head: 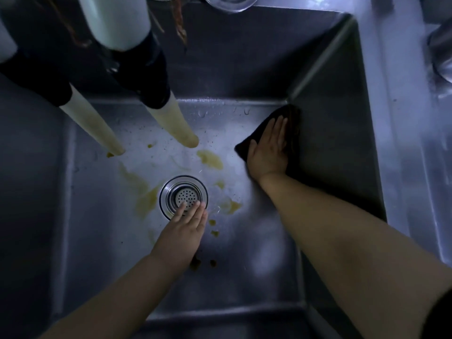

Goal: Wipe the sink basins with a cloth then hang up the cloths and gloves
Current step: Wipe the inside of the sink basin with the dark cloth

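Lying under right hand [267,149]: cloth [292,133]

Dim bluish light (brightest mid-frame), steel counter [406,148] at right.

My right hand [269,150] lies flat over the dark cloth [292,123], so I can't see most of the cloth, only its edges around my fingers. My left hand [182,231] covers the near rim of the drain strainer [183,195]. Both forearms run out of the bottom edge. The two pale hoses [171,121] pass up under dark sleeves and are cut off at the top, as is a glass bowl [231,3]. On the right, a metal object [441,52] is cropped and blurred; I can't tell what it is.
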The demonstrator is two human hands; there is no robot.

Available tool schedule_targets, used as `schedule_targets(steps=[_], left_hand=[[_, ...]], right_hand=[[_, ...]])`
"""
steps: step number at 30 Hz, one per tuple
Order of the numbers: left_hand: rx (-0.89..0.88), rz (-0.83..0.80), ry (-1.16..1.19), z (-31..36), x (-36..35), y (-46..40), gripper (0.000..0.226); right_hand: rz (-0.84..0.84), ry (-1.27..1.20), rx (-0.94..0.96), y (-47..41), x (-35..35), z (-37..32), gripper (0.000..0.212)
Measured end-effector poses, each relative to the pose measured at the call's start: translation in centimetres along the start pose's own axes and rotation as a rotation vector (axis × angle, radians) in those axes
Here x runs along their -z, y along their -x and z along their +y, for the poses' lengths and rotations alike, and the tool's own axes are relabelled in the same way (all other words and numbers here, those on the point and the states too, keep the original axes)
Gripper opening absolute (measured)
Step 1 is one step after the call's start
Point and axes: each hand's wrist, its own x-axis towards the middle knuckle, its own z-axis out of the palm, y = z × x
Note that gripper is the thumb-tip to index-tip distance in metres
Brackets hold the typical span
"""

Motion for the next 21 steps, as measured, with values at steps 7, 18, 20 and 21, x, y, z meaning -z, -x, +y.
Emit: schedule_targets(steps=[7,18,20,21], left_hand=[[-0.016,-0.021,-0.015,-0.3,0.0,-0.2,0.059],[0.041,-0.034,-0.011,0.1,0.0,0.3,0.064],[0.05,-0.026,0.013,0.2,0.0,0.6,0.064],[0.052,-0.017,0.026,0.2,0.0,0.8,0.064]], right_hand=[[-0.023,0.097,0.221,-4.8,0.6,0.1,0.07],[-0.064,0.225,0.314,5.5,-0.7,1.6,0.069],[-0.106,0.219,0.322,8.7,-1.0,2.0,0.07],[-0.137,0.218,0.329,10.4,-1.1,2.2,0.071]])
